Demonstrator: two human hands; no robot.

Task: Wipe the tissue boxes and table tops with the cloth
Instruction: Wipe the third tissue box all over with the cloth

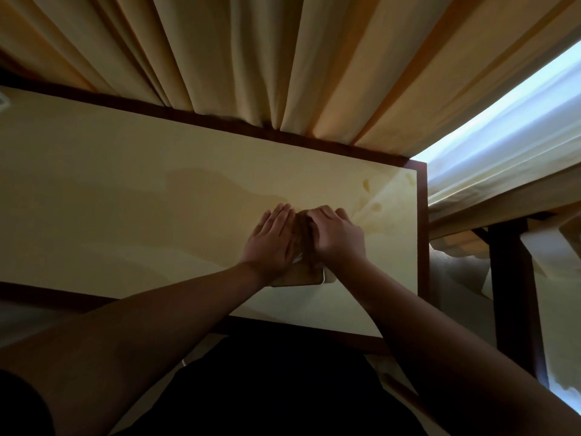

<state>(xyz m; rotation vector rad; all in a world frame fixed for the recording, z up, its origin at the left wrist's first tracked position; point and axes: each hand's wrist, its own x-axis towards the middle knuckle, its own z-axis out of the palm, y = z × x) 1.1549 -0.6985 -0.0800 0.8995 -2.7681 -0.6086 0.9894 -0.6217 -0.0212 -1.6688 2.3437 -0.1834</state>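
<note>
Cream surface (125, 190), tissue box (298, 276) under both hands. Left hand (272, 243) flat, fingers straight. Right hand (338, 237) curled, gripping cloth (303, 228).

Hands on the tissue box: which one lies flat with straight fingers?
The left hand lies flat on the tissue box, fingers straight and together. The right hand beside it has its fingers curled at the knuckles.

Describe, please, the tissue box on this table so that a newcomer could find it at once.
Start at the long cream table top with its dark wooden frame, set against the pleated curtain. Near its right end, both hands cover a low tan tissue box: left hand flat, right hand curled. It is the only object there, its rounded near corner protruding.
</note>
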